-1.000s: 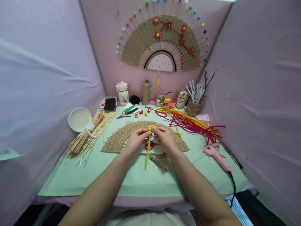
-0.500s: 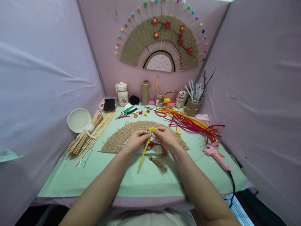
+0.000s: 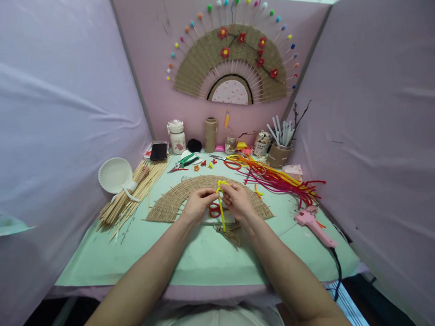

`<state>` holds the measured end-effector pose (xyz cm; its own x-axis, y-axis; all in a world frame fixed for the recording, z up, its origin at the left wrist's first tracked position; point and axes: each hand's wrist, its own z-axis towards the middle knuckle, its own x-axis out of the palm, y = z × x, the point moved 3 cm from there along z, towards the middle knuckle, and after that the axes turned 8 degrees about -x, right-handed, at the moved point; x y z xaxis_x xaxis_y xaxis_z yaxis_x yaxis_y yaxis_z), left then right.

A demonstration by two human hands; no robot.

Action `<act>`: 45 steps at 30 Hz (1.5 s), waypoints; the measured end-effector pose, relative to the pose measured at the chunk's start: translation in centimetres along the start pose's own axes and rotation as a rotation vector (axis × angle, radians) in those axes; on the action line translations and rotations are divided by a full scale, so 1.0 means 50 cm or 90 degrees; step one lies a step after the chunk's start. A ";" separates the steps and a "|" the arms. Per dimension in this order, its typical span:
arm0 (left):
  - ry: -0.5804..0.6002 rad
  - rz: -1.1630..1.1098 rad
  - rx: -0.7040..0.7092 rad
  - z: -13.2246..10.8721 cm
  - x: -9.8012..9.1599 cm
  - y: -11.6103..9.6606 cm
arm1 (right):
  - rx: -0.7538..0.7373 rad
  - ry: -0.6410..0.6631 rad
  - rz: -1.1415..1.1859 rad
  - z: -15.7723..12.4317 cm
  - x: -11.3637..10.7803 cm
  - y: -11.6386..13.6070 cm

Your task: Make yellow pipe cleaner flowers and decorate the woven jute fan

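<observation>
A yellow pipe cleaner is held between both hands, its upper end bent into small flower-like loops and its straight tail hanging down. My left hand pinches it from the left, and my right hand pinches the looped part from the right. Below and behind the hands lies a woven twine fan with stick ends poking out along its edges. Red-handled scissors rest on the fan's open middle, partly hidden by my hands. A twine tassel lies at the near side.
Bamboo sticks and a white paper plate lie left. Green pliers sit behind the fan. Coloured pipe cleaners spread at right, near a pink glue gun with its cord. A twine spool and jars line the back wall.
The pipe cleaner's tail has swung from pointing down-left to hanging nearly straight down. Its loops now show more above my fingers. Both hands stay in nearly the same place.
</observation>
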<state>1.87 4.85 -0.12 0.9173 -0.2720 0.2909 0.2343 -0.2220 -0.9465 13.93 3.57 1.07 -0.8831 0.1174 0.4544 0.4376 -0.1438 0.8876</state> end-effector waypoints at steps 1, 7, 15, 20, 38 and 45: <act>0.000 -0.029 0.001 0.000 0.002 0.001 | -0.001 -0.004 0.002 -0.001 0.001 -0.001; -0.039 -0.225 -0.027 -0.005 0.017 0.007 | -0.049 -0.019 -0.048 -0.004 0.003 -0.008; -0.114 -0.353 -0.042 0.007 0.032 0.030 | -0.038 -0.061 -0.072 -0.006 0.009 -0.022; -0.126 -0.390 -0.046 0.008 0.047 0.035 | -0.018 -0.064 -0.031 -0.007 0.016 -0.028; -0.150 0.377 0.439 -0.028 0.015 -0.054 | -0.035 -0.014 -0.051 -0.008 -0.005 0.019; -0.144 0.408 0.462 -0.029 0.005 -0.055 | -0.012 0.014 -0.014 -0.013 0.003 0.023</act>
<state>0.98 4.06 2.78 0.9618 0.0615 -0.2669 -0.2556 0.5518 -0.7938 14.18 2.80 2.10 -0.8959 0.0995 0.4330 0.4150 -0.1605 0.8955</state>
